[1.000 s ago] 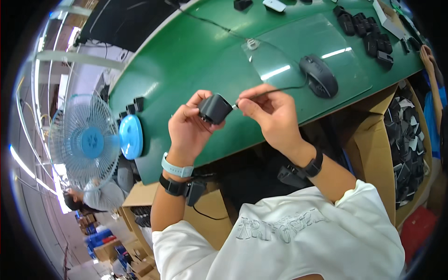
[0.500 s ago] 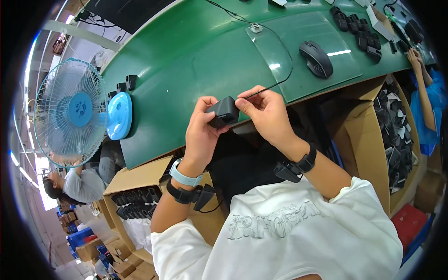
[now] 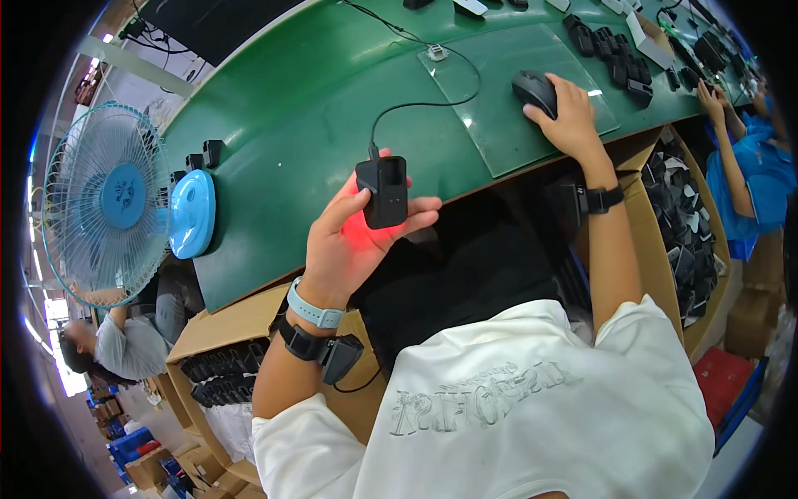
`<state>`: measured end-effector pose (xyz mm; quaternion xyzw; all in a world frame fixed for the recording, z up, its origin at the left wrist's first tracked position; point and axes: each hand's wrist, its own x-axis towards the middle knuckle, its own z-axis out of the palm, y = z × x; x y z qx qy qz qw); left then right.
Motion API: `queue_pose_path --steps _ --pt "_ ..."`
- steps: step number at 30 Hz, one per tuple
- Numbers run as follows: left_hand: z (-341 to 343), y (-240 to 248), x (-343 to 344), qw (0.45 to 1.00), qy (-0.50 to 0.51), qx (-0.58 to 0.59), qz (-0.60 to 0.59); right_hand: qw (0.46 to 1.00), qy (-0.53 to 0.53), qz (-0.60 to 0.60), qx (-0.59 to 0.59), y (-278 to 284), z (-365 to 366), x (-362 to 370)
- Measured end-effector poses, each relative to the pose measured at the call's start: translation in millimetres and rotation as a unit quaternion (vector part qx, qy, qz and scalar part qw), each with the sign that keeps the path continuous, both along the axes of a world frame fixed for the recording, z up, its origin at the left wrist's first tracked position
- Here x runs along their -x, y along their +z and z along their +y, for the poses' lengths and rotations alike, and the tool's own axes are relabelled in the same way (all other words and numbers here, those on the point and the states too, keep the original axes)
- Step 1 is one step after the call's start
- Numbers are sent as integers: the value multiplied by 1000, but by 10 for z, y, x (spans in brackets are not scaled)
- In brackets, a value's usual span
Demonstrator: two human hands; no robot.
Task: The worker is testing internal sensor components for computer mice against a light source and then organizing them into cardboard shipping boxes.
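Observation:
My left hand [image 3: 353,241] holds a small black boxy device [image 3: 383,191] upright above the front edge of the green table [image 3: 283,125]. A thin black cable [image 3: 416,106] is plugged into the device's top and runs back across the table. A red glow falls on my left palm under the device. My right hand [image 3: 569,116] rests on a black computer mouse [image 3: 534,90] that sits on a clear mat [image 3: 499,91].
A blue fan [image 3: 116,195] stands at the table's left end. Rows of black devices [image 3: 619,62] lie at the far right of the table. Cardboard boxes [image 3: 686,233] with black parts flank my seat. Another person's arm [image 3: 731,125] reaches in at right; someone else sits at lower left [image 3: 125,341].
My right hand let go of the cable end at the device and moved right onto the mouse. The left hand now holds the device alone, turned upright with the cable plugged in.

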<state>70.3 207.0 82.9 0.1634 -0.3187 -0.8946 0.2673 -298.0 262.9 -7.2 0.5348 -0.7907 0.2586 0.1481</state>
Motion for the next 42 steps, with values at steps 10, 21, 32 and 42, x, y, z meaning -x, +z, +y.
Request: queue_pose_path --steps 10,21,32,42 --pt "135 -165 35 964 124 167 -166 443 305 -818 202 607 221 -2088" --pt "193 -28 70 978 99 147 -106 651 324 -636 258 550 242 -2292" --pt "144 -164 33 960 89 215 -154 793 327 -427 286 476 215 -2248" --pt "-98 -383 -58 944 158 124 -261 992 57 -67 95 3 -128 -807"
